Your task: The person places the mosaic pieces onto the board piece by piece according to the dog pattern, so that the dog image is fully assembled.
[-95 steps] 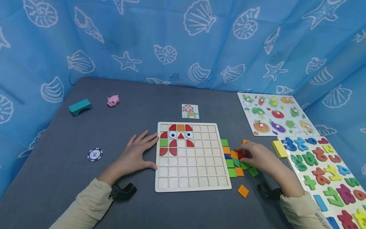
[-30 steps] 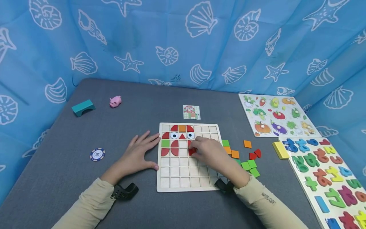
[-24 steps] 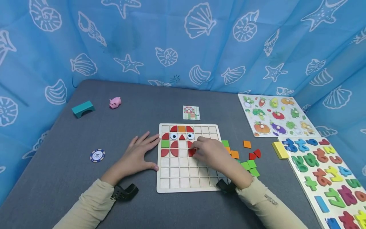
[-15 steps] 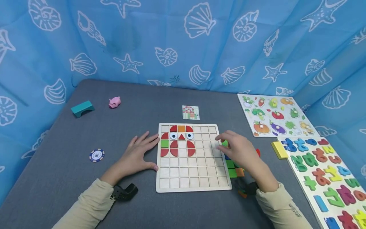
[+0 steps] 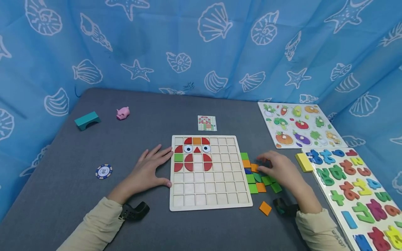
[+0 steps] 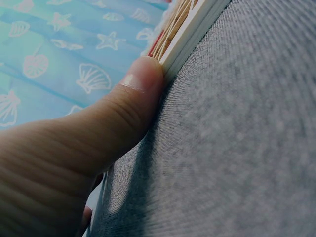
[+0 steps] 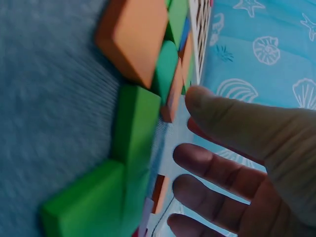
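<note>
A white wooden grid board [image 5: 220, 188] lies on the grey table, with red, orange and green pieces and two eye pieces in its upper left cells. My left hand [image 5: 147, 170] lies spread at the board's left edge; thumb and fingertips touch the rim, and the left wrist view shows the thumb [image 6: 133, 89] against it. Over the loose pieces right of the board hovers my right hand [image 5: 279, 170], fingers loosely bent and parted, holding nothing. Beneath and beside it lie green squares [image 5: 267, 180], orange squares [image 5: 261, 187] and a green leaf-shaped piece [image 5: 257, 177]. The hand hides the red pieces.
A small picture card [image 5: 207, 123] lies behind the board. Vegetable [image 5: 301, 125] and number [image 5: 342, 205] puzzle boards stand at right, with a yellow block [image 5: 303, 162] beside them. On the left are a teal arch block [image 5: 87, 120], pink pig [image 5: 123, 113] and poker chip [image 5: 104, 171].
My right hand carried a red quarter-circle from the loose pieces into the board's grid below the right eye, let go, and moved back right over the pile. The left hand stayed at the edge.
</note>
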Demonstrator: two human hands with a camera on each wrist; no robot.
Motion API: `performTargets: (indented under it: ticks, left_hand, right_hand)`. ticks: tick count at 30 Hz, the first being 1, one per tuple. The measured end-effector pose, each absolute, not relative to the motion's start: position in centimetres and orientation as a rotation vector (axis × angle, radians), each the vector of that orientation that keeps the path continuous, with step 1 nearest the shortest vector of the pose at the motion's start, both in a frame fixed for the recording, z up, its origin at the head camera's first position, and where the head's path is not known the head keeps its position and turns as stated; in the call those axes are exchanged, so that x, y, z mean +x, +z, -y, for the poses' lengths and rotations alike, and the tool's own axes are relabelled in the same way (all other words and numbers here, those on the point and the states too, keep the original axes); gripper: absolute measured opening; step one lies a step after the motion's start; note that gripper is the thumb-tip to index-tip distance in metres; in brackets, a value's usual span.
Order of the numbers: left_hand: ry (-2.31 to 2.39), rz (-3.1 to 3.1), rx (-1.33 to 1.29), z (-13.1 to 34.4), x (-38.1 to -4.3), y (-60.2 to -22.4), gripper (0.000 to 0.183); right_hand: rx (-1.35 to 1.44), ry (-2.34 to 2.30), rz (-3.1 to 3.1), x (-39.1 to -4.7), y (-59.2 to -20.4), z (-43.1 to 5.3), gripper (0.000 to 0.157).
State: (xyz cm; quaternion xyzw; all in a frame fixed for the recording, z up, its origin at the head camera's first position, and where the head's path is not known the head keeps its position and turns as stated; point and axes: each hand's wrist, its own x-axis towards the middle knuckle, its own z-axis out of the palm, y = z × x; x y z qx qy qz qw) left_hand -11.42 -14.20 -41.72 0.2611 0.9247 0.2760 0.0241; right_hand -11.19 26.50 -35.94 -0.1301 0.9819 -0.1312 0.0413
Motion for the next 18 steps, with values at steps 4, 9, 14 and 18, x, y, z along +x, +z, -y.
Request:
performTargets:
  ticks: [4, 9, 14, 18]
  left_hand:
    - [0.864, -2.86, 0.814, 14.2, -11.4, -41.7, 0.099]
    - [0.863, -2.86, 0.81, 14.2, -11.4, -41.7, 0.099]
    - [0.85, -2.864, 0.801, 14.2, -11.4, -41.7, 0.1]
    - [0.848, -2.864, 0.792, 14.2, -11.3, -41.6, 0.1]
  right_hand:
    - [-0.45, -0.418, -2.975, -11.1, -36.5, -26.3, 0.021]
    - [-0.452, -0.384, -2.964, -11.2, -36.6, -26.1, 0.022]
    - [-0.44, -0.329, -2.985, -11.3, -36.3, -25.8, 0.022]
    - [-0.495, -0.353, -3.036, -11.3, -35.6, -24.5, 0.022]
